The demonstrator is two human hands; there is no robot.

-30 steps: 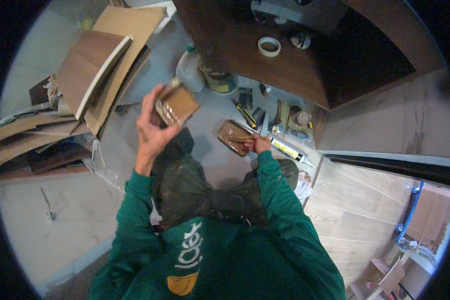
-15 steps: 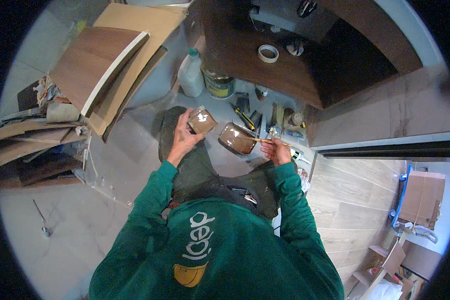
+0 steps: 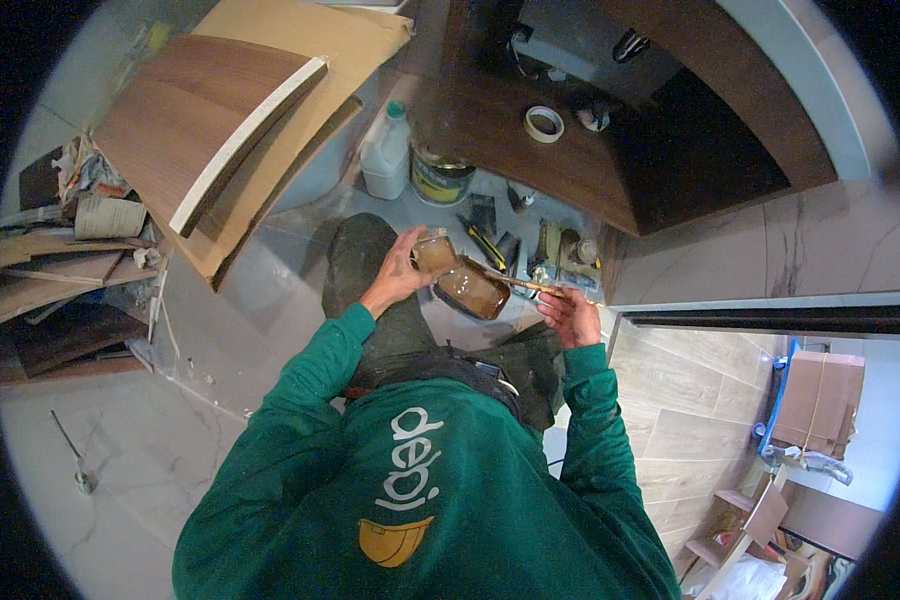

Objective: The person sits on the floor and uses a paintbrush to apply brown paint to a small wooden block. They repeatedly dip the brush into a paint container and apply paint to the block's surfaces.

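My left hand (image 3: 398,275) grips a small square tub (image 3: 433,254) with brownish contents by its side. The tub is tilted over the upper left edge of a black-rimmed tray (image 3: 500,305), which holds shiny brown liquid. With its fingers closed, my right hand (image 3: 573,318) holds a thin brown stick (image 3: 526,285) near its right end. The stick's other end reaches over the tray's upper right edge; whether it carries bristles is too small to tell. My bent legs (image 3: 355,290) lie just left of and below the tray.
A white jug (image 3: 385,160) and a metal can (image 3: 440,180) stand beyond the tray. Near them lie a yellow-black utility knife (image 3: 487,245) and several small tools. A tape roll (image 3: 543,124) sits in the dark wooden cabinet (image 3: 510,120). Panels and cardboard (image 3: 240,90) lean at left.
My left hand has brought the tub right and down to the tray's edge and tipped it toward the tray. My right hand still holds the stick, slightly farther right. The view has shifted a little.
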